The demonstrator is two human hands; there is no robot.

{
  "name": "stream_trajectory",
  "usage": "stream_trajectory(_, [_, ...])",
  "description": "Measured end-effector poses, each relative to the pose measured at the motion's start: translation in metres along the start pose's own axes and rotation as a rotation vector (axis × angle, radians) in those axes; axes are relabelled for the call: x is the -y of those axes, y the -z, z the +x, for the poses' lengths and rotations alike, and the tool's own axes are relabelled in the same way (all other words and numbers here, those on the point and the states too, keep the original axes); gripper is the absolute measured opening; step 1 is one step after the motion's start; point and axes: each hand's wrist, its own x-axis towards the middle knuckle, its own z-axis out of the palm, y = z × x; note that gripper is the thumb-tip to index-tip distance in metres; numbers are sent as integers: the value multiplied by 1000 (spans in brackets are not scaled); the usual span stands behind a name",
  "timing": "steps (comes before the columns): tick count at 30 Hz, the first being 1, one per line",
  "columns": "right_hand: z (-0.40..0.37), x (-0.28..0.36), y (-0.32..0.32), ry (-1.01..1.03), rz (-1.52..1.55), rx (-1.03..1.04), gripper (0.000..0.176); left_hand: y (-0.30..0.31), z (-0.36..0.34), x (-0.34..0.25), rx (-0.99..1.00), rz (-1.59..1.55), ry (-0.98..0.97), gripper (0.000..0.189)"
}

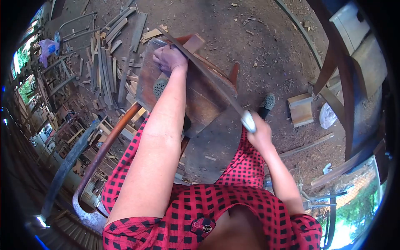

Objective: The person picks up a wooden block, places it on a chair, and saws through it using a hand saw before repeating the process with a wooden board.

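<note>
A hand saw with a long blade [208, 77] runs diagonally from the top middle down to its pale handle [248, 121]. My right hand [260, 132] is closed round that handle. My left hand [170, 59] presses on a piece of wood at the far end of a worn brown wooden stool [204, 104], close beside the blade; its fingers are bent over the wood. A reddish-brown wooden block [194, 43] lies just beyond the blade. The exact spot where the blade meets the wood is hidden.
Wood scraps [108, 71] are heaped on the dirt floor at the left. Curved metal tubing [100, 160] stands at lower left. A wooden block [300, 110] and a plastic bag [328, 116] lie at the right. One foot [268, 101] shows beyond the saw handle.
</note>
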Motion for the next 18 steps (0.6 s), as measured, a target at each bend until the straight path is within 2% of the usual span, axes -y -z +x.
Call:
stream_trajectory(2, [-46,-18,20,-57,-17,43,42,-1,1,1,-15,-5,-3,28])
stream_trajectory(4, [-38,-22,16,-30,-31,13,42,-2,2,3,-26,-4,-28,28])
stream_trajectory(5, [-23,-18,15,-1,-49,-18,41,-6,4,7,-26,12,-46,27])
stream_trajectory(7, [30,-4,-7,31,-43,61,39,-6,6,7,-31,27,-72,26])
stream_trajectory(10, [93,24,-34,41,-96,124,42,-6,2,8,-57,-65,8,26])
stream_trajectory(12, [74,31,-28,16,-76,98,44,-8,4,9,-53,-32,-44,25])
stream_trajectory(16, [-41,-15,2,-51,0,-21,41,0,2,3,-36,-15,-8,26])
stream_trajectory(18, [-45,-6,12,-87,-24,7,41,-2,1,2,-36,30,-21,26])
